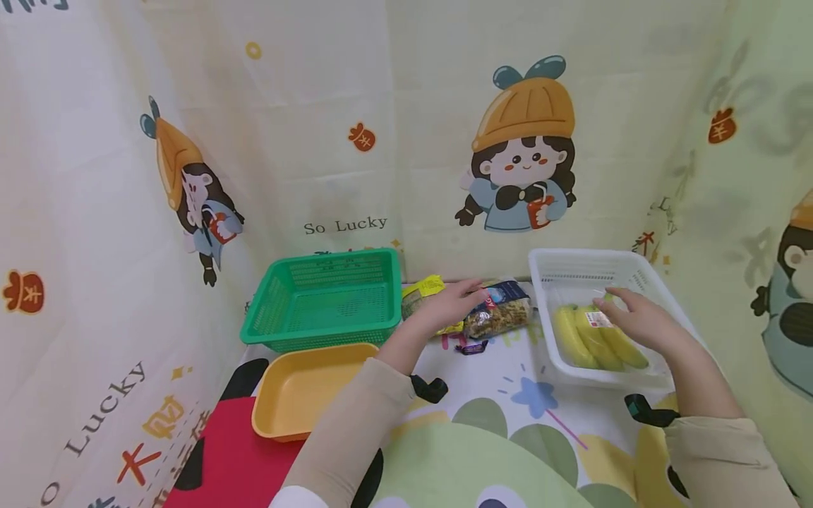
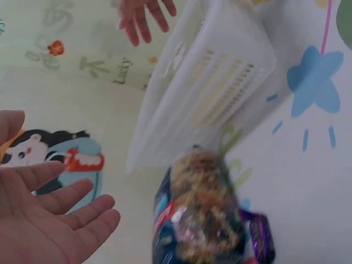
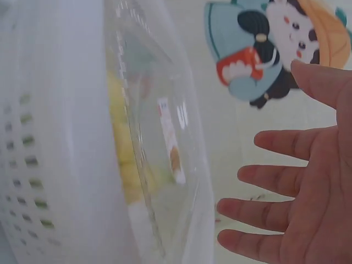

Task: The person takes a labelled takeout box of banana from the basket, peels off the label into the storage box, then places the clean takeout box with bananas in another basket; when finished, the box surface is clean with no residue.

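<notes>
A bunch of bananas in clear wrap with a price label lies in the white basket at the right. My right hand hovers just over the bananas with straight fingers, holding nothing. My left hand reaches over a clear bag of mixed snacks with a dark blue top, beside a yellow packet. Its fingers are spread and hold nothing. The snack bag shows close up in the left wrist view, next to the white basket.
A green basket stands at the back left with a yellow tray in front of it. A small dark purple wrapped candy lies on the patterned cloth. Cartoon-print curtains wall in the table on three sides.
</notes>
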The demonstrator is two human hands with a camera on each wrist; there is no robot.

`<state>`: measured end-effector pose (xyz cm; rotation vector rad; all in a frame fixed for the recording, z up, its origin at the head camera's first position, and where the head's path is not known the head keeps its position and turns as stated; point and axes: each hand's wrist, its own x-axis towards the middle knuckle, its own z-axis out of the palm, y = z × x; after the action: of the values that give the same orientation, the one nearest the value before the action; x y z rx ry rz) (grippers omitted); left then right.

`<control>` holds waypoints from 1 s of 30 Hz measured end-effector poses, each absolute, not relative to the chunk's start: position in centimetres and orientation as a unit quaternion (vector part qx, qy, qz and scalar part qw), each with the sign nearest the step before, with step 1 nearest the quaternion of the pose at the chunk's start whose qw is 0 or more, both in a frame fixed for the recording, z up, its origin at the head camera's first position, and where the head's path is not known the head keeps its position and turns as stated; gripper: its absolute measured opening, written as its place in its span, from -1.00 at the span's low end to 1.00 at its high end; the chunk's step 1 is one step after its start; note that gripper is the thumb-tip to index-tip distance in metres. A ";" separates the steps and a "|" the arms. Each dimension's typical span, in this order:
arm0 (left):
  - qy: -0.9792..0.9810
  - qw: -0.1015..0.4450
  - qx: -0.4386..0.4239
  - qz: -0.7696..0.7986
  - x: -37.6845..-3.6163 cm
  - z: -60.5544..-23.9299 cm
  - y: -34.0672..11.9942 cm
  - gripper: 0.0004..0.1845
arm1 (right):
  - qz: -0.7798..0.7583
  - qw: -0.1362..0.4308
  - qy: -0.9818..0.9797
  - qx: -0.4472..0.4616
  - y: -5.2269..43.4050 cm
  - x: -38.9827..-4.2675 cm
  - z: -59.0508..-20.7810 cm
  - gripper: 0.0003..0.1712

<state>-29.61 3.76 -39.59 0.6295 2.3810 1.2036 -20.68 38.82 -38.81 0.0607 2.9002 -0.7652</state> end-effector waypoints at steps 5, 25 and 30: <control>0.826 0.228 0.239 0.457 -30.1 -40.2 8.0 -0.34 | -0.275 0.117 0.954 0.039 42.0 -21.9 -38.9 0.03; 0.835 0.206 0.124 0.495 -26.7 -41.9 20.4 -0.31 | -0.477 0.303 0.820 0.096 47.5 -24.0 -42.3 -0.16; 0.823 0.185 0.070 0.533 -25.4 -41.8 22.5 -0.30 | -0.507 0.298 0.801 0.115 48.2 -24.0 -42.6 -0.19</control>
<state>-25.37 22.48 -41.84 0.1983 2.3181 1.5018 -24.01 48.23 -42.62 0.3044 2.1284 -1.3467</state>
